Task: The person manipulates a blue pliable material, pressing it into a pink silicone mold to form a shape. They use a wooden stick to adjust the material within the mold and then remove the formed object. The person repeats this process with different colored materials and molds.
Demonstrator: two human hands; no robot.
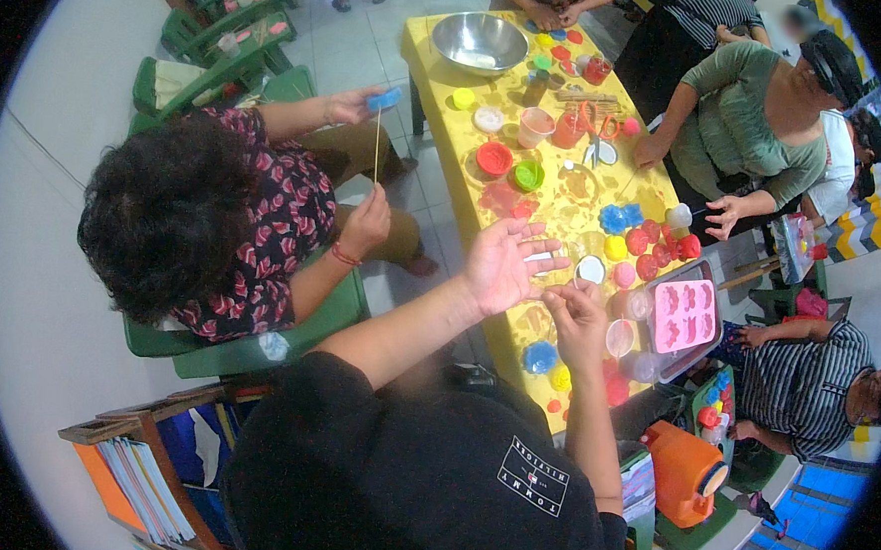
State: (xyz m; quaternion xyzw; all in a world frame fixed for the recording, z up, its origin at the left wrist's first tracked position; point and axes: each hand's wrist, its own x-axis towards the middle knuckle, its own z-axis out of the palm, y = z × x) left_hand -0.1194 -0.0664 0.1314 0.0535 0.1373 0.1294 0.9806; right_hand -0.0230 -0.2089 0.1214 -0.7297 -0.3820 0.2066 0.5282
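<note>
My left hand (506, 269) is held palm up over the near edge of the yellow-covered table (508, 334), its fingers spread. Thumb and fingertips of my right hand (580, 323) meet at the tip of my left little finger and seem to pinch it. Any small thing between them is too small to make out. Just beyond my hands stands a small container with a white top (590, 269). To the right of my right hand is a clear plastic cup (620, 338). A blue flower-shaped piece (539, 357) and a yellow one (560, 377) lie below my hands.
A pink silicone mould (685, 315) rests on a tray at the right. Red pieces (646, 267), orange-handled scissors (593, 134) and a metal bowl (480, 42) are farther off. At left, a seated person (257, 213) holds a thin stick and a blue piece. Others sit or stand around.
</note>
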